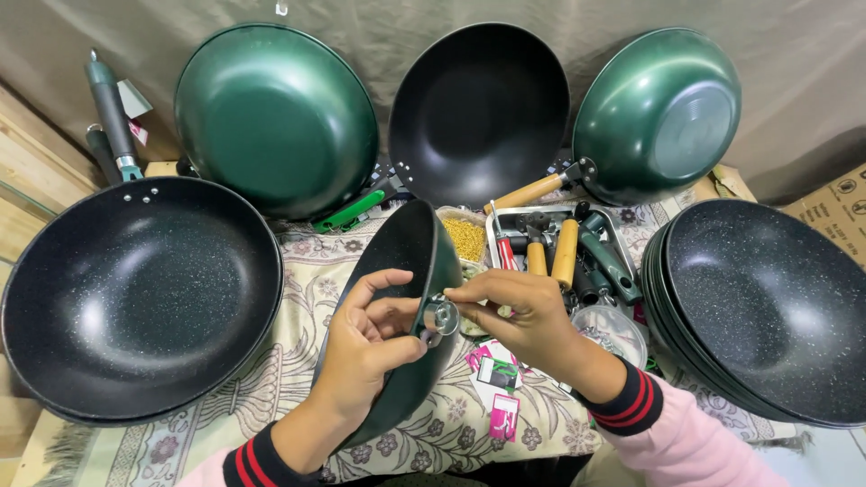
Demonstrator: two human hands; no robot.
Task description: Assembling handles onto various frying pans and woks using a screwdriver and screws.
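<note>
At the lower middle of the frame you have a few small cards lying on the patterned cloth, pink and white with dark and green patches, just below your right wrist. At the right edge a brown cardboard box with dark printed marks juts in. At upper left, a small grey-white tag with a pink-red tag below it hangs by a dark pan handle.

Floral cloth under pans, tray

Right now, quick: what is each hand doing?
Left hand: closed on the rim of the green pan, held on edge.
Right hand: fingers pinched on a small metal bracket at the pan's rim.
</note>
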